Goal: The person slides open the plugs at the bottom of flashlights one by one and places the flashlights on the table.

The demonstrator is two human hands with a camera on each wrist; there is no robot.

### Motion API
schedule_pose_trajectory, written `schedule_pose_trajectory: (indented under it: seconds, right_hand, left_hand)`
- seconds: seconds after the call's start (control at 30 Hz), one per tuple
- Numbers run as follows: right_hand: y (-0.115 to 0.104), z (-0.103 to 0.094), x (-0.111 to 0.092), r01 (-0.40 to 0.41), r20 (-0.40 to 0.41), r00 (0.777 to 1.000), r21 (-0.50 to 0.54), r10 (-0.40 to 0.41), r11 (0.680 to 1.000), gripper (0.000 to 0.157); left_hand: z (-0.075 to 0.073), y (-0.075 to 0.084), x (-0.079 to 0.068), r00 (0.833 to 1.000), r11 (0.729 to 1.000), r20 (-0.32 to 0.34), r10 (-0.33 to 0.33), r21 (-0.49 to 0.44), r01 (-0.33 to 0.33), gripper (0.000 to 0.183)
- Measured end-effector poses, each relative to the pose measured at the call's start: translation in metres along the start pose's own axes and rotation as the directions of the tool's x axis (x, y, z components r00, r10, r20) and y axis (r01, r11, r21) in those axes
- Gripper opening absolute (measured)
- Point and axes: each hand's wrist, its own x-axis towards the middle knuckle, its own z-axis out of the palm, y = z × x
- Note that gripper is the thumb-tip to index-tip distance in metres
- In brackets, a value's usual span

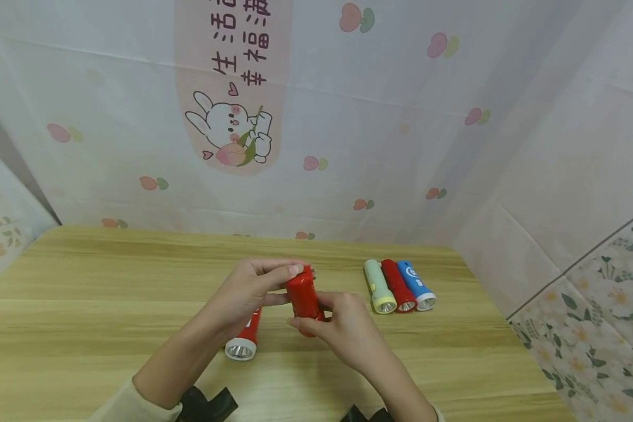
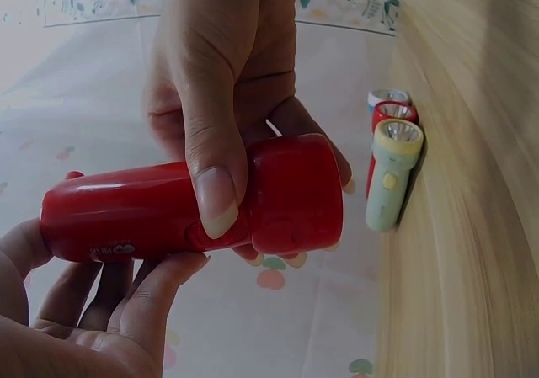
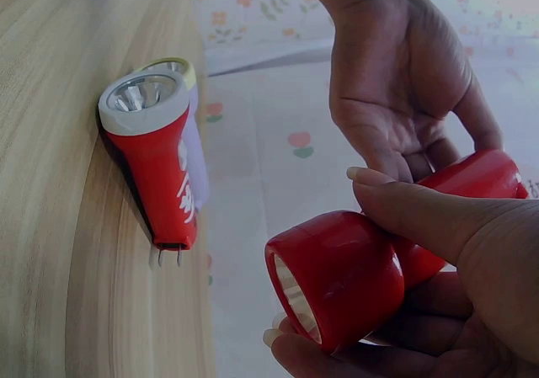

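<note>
A red flashlight [image 1: 303, 298] is held up over the table between both hands. My left hand [image 1: 253, 287] pinches its tail end, thumb on one side and fingers on the other; small metal prongs show there in the head view. Around the neck, just behind the lamp head, my right hand [image 1: 346, 324] grips it, with the thumb [image 2: 215, 167] lying along the body. The clear lens [image 3: 295, 294] shows in the right wrist view. White print marks the body [image 2: 126, 214] in the left wrist view.
Beside my left wrist lies a red flashlight with a white rim [image 1: 245, 337], a lavender flashlight [image 3: 195, 155] behind it. At right on the wooden table [image 1: 137, 275] lie light green [image 1: 378, 284], red [image 1: 398, 285] and blue [image 1: 415, 284] flashlights. A printed curtain [image 1: 348, 117] hangs behind.
</note>
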Motion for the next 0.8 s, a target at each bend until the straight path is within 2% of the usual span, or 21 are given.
schedule_pose_trajectory:
  seconds: [0.23, 0.8]
  right_hand:
    - [0.0006, 0.0002, 0.0001, -0.001, 0.002, 1.0, 0.0, 0.001, 1.0, 0.032]
    - [0.0015, -0.0006, -0.0007, 0.011, -0.004, 1.0, -0.011, -0.011, 1.0, 0.032]
  left_hand:
    - [0.0017, -0.0005, 0.0012, 0.999, 0.999, -0.013, -0.032, -0.019, 0.031, 0.035]
    - [0.004, -0.0006, 0.0013, 0.999, 0.999, -0.019, -0.036, -0.007, 0.036, 0.038]
